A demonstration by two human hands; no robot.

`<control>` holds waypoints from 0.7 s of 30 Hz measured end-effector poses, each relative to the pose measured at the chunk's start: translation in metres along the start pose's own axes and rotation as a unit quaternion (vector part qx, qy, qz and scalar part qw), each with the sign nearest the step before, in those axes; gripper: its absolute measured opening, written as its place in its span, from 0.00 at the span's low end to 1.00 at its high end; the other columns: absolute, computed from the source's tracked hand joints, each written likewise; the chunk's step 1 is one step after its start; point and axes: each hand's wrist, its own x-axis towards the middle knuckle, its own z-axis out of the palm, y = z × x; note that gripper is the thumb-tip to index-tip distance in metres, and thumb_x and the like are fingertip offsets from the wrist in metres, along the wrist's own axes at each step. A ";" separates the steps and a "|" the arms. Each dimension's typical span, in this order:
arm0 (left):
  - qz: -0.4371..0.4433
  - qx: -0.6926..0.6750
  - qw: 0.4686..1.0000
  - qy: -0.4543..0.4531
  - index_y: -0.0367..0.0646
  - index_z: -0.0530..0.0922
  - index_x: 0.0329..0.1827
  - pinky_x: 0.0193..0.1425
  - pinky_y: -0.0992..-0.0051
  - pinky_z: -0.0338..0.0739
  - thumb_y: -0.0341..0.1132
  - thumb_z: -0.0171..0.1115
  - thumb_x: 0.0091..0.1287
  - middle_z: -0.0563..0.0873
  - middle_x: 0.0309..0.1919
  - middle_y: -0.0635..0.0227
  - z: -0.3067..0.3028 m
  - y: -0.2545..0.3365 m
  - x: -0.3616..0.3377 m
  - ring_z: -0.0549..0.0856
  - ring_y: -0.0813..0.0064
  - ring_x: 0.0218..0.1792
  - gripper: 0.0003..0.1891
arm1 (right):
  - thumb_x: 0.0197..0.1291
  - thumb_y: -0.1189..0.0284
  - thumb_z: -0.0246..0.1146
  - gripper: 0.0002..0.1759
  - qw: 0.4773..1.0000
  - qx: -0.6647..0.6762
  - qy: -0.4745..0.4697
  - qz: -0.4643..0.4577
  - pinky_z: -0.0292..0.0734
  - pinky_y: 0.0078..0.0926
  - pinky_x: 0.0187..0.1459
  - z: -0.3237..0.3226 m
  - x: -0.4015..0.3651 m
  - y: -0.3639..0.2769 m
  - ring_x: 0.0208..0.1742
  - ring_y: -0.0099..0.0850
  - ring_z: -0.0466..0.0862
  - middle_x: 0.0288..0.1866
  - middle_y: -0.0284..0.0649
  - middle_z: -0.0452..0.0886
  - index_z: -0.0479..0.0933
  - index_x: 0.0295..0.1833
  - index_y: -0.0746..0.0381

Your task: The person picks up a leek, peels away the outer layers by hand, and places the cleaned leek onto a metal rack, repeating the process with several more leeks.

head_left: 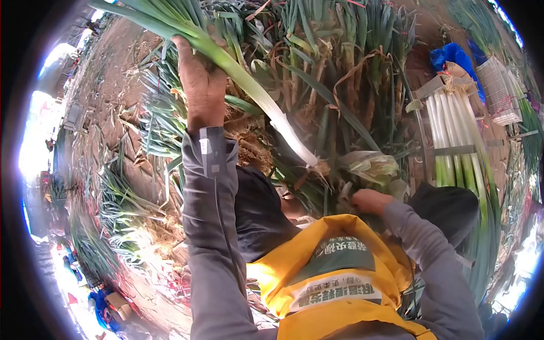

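My left hand [203, 85] is closed round the green upper part of a long leek [258, 93], raised at the upper left. Its white shaft slants down to the right, and the root end with its thin roots points toward my lap. Below and right of that root end is my right hand [371, 200], its fingers curled in by a pale, blurred scrap; I cannot tell what they hold. A loose bundle of pale green leaf pieces [371, 167] lies just above this hand.
Upright leeks with dry leaves [351, 73] stand in front of me. On the right, a row of cleaned leeks [453, 124] lies in a metal rack, near a blue bag [459, 59]. More leek piles [127, 195] cover the ground at left. I wear a yellow apron [334, 272].
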 end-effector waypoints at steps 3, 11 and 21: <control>0.009 -0.033 0.999 -0.031 0.42 0.76 0.60 0.58 0.62 0.78 0.53 0.61 0.77 0.82 0.49 0.57 -0.003 0.003 0.004 0.80 0.63 0.47 0.23 | 0.65 0.72 0.64 0.12 0.962 0.104 0.251 -0.034 0.81 0.44 0.49 -0.038 -0.018 -0.021 0.48 0.50 0.87 0.46 0.50 0.86 0.82 0.52 0.62; -0.014 0.063 0.998 0.023 0.42 0.77 0.58 0.57 0.62 0.78 0.51 0.70 0.72 0.82 0.44 0.66 0.033 -0.026 -0.009 0.81 0.66 0.46 0.24 | 0.63 0.69 0.71 0.13 0.792 0.259 0.552 -0.034 0.77 0.41 0.47 -0.199 0.056 -0.096 0.45 0.48 0.84 0.45 0.46 0.84 0.84 0.50 0.63; -0.025 0.118 0.992 0.027 0.44 0.76 0.64 0.53 0.67 0.77 0.49 0.67 0.75 0.81 0.45 0.70 0.046 -0.025 -0.025 0.81 0.71 0.43 0.23 | 0.64 0.67 0.72 0.18 0.799 0.399 0.449 -0.029 0.77 0.38 0.45 -0.202 0.063 -0.087 0.37 0.43 0.85 0.38 0.51 0.85 0.82 0.53 0.69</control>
